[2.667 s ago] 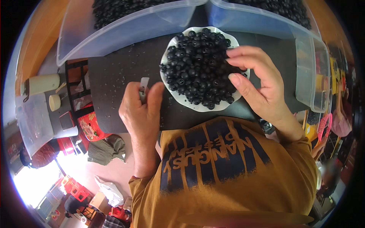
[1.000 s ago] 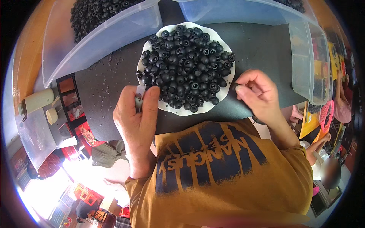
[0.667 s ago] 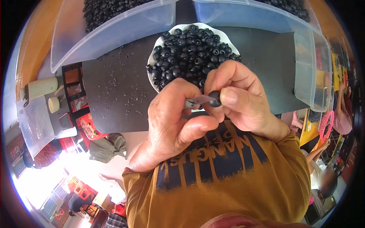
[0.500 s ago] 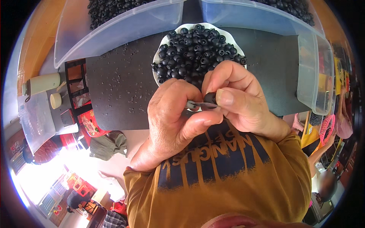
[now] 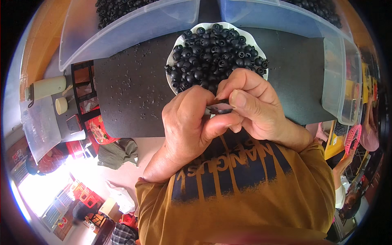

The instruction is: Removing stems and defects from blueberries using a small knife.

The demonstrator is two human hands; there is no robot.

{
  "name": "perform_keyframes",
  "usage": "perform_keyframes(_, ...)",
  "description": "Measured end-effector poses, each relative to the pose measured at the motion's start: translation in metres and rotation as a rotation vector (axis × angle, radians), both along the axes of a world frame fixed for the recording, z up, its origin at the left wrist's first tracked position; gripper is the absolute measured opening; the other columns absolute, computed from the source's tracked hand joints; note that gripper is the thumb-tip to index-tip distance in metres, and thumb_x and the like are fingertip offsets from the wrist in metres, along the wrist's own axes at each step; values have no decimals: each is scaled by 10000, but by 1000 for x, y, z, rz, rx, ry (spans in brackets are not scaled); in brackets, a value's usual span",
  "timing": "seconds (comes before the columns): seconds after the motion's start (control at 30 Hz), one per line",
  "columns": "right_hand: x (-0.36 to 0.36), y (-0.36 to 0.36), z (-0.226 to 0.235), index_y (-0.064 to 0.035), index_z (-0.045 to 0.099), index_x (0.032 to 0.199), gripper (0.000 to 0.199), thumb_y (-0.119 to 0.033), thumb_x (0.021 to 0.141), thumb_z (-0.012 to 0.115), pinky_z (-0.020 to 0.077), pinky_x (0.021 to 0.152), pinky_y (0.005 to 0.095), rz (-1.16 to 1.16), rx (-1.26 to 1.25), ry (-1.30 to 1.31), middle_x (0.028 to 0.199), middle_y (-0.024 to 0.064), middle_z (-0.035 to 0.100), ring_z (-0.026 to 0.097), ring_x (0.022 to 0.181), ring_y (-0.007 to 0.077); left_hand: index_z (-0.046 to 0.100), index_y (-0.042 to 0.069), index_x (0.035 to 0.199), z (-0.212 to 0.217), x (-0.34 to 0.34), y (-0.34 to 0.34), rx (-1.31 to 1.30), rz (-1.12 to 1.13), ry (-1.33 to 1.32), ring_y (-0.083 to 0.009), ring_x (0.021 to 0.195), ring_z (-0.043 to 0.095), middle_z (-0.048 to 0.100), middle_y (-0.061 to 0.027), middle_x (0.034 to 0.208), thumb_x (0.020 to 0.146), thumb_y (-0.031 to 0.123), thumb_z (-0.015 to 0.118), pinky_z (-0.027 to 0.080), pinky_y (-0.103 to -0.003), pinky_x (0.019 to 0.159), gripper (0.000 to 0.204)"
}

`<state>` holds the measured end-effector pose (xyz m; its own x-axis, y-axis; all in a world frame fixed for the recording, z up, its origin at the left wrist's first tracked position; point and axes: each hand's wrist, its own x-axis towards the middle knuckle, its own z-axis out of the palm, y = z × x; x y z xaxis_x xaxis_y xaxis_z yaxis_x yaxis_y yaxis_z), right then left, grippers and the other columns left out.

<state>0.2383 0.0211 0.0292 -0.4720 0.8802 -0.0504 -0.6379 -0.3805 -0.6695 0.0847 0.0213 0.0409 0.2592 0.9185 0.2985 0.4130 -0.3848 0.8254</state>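
Just in front of my chest, my left hand (image 5: pixel 183 120) pinches a thin, flat metal blade (image 5: pixel 221 108) between thumb and bent forefinger. Its edge lies against a small black rounded part (image 5: pixel 222 101), which my right hand (image 5: pixel 261 110) grips with thumb and fingertips. Fingers cover most of that part. Right behind both hands sits a white plate (image 5: pixel 254 41) with a wavy rim, heaped with many similar black parts (image 5: pixel 208 53), round with a hollow end. My hands overlap the plate's near side.
Large clear bins (image 5: pixel 134 34) of black parts stand along the far edge; another clear bin (image 5: pixel 341 85) stands at the right. Black scraps (image 5: pixel 134 79) litter the dark table's left. A cup (image 5: pixel 61 105) and bottle (image 5: pixel 48 87) lie further left. Another person's arm (image 5: pixel 345 161) shows at far right.
The blade's flat face has turned more into view, and the black part is now more covered by my fingers. The whole view has shifted slightly.
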Motion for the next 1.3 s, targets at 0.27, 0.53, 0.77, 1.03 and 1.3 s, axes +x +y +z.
perform_keyframes(0.27,-2,-2,-5,-18,521,949,169,-178,938,465,376,492,181,16,-23,88,675,12,525,450,538,57,499,44,702,-3,-1,0,64,3,53,-251,485,523,501,-64,585,711,539,615,410,-325,425,508)
perform_keyframes(0.53,-2,-2,-5,-16,519,945,174,-177,942,454,372,494,181,18,-20,78,665,-1,507,445,539,55,497,46,696,-5,-3,2,59,-11,57,-242,474,510,490,-59,576,696,549,615,398,-324,414,517)
perform_keyframes(0.77,-1,-1,-5,-16,524,944,184,-186,943,455,370,497,177,18,-27,44,674,-5,506,441,547,49,487,53,680,-8,-1,1,97,22,96,-249,467,507,486,-56,569,700,543,615,397,-327,409,507)
perform_keyframes(1.03,0,-2,-8,-23,522,933,178,-190,942,460,356,498,164,10,-18,36,679,-14,504,426,549,38,480,60,666,-9,1,1,91,49,125,-254,462,501,480,-52,567,719,560,588,397,-333,408,514)
perform_keyframes(1.3,-2,-4,-14,-26,514,946,176,-191,945,452,338,483,158,-9,0,47,743,3,563,503,587,25,439,72,634,-17,3,3,235,61,233,-239,446,476,437,-44,544,741,601,526,385,-331,376,547)
